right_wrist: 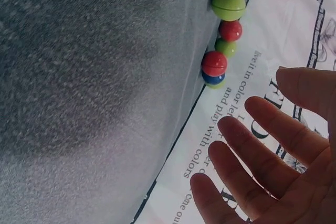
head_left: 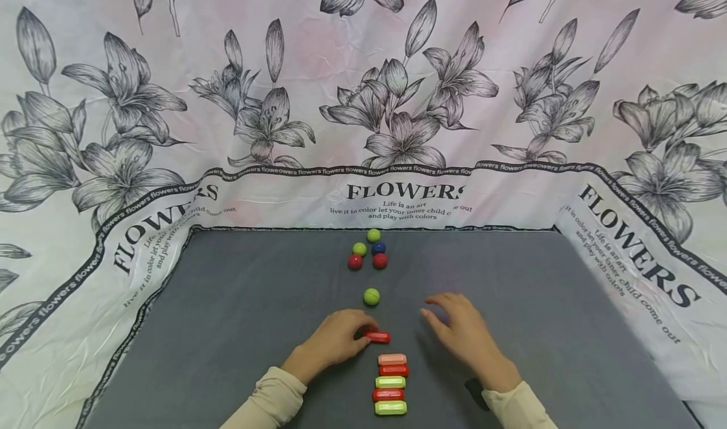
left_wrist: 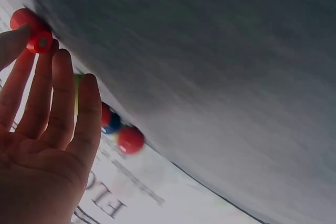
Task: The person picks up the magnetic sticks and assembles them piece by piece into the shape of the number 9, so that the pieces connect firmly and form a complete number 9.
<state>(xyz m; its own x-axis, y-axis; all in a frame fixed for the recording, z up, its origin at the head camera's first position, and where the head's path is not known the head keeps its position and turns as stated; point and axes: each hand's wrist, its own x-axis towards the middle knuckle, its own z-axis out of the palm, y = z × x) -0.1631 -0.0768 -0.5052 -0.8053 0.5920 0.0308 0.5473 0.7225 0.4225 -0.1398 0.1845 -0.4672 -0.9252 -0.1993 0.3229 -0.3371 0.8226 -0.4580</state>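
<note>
My left hand (head_left: pixel 339 337) pinches a short red bar (head_left: pixel 378 337) by its left end, between thumb and fingers. Seen from the left wrist, the thumb lies across the red bar (left_wrist: pixel 32 29), whose round end faces the camera. Just below it in the head view, a column of similar bars begins with a pink bar (head_left: pixel 392 359), then alternates red and yellow-green down to a yellow-green bar (head_left: pixel 390 408). To the right, my right hand (head_left: pixel 467 336) holds nothing; its fingers are spread and slightly bent in the right wrist view. A green ball (head_left: pixel 372 297) lies beyond both hands.
Farther back on the grey table (head_left: pixel 255 284), a small cluster holds a red ball (head_left: pixel 354 262), another red ball (head_left: pixel 380 261), a blue ball (head_left: pixel 378 247) and two green balls. A flower-printed cloth (head_left: pixel 272 195) rises along the table's back and sides.
</note>
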